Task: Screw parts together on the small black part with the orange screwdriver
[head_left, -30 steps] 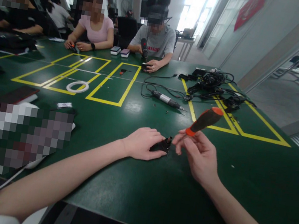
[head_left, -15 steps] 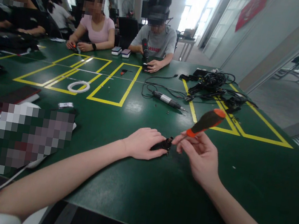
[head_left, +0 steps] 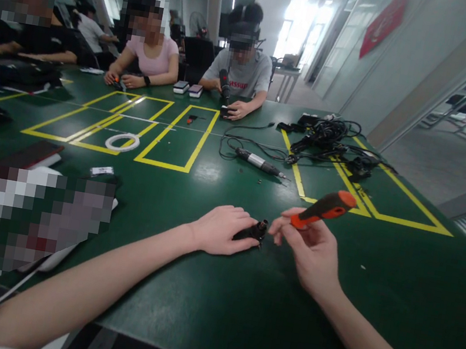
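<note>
My left hand (head_left: 224,229) lies curled over a small black part (head_left: 254,231) on the green table (head_left: 211,302), pinning it down with the fingers closed around it. My right hand (head_left: 314,250) grips a screwdriver (head_left: 324,208) with a black and orange handle. Its tip points at the end of the black part, just right of my left fingers. The handle slants up to the right above my right hand.
An electric screwdriver (head_left: 257,162) with its cord lies beyond my hands, and a tangle of black cables (head_left: 332,137) sits at the far right. Yellow tape rectangles and a white ring (head_left: 122,142) mark the table. Three people sit along the far and left edges. Phones lie at the left.
The screwdriver handle has tilted lower, towards the horizontal. The camera has tipped up a little, so everything sits lower in view. My left hand holds the part as before.
</note>
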Tool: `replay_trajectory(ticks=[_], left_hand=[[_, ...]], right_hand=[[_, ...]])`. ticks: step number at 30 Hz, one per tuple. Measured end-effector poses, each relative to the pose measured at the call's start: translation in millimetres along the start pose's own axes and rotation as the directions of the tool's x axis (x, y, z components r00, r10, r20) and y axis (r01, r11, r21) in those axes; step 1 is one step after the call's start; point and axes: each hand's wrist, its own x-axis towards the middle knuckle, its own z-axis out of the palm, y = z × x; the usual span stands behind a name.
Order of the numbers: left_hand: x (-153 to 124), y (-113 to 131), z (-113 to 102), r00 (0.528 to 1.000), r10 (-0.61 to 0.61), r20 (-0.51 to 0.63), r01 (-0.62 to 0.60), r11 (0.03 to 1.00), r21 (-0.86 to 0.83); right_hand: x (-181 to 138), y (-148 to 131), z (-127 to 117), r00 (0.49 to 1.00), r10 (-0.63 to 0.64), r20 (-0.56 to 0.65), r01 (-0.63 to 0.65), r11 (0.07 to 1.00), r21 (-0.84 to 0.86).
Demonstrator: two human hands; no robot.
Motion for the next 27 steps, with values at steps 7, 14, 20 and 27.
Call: replay_trajectory(ticks=[7, 14, 20, 27], left_hand=[[-1, 1, 0, 1.0, -0.013, 0.009, 0.013, 1.0, 0.007], [-1, 0, -1, 1.0, -0.015, 0.011, 0.015, 1.0, -0.004], [-1, 1, -1, 0.999, -0.031, 0.02, 0.031, 0.999, -0.017], [-3, 2, -3, 0.999, -0.045, 0.03, 0.045, 0.999, -0.007]], right_hand=[[3, -1, -7, 1.0, -0.006, -0.01, 0.004, 0.989, -0.147], [1, -6, -3, 0.996, 0.009, 0.085, -0.004, 0.998, -0.062], [-1, -3, 1, 0.996, 0.028, 0.083, -0.026, 0.999, -0.026], [4, 0, 2, 0.989, 0.062, 0.132, -0.07, 0.996, 0.058]])
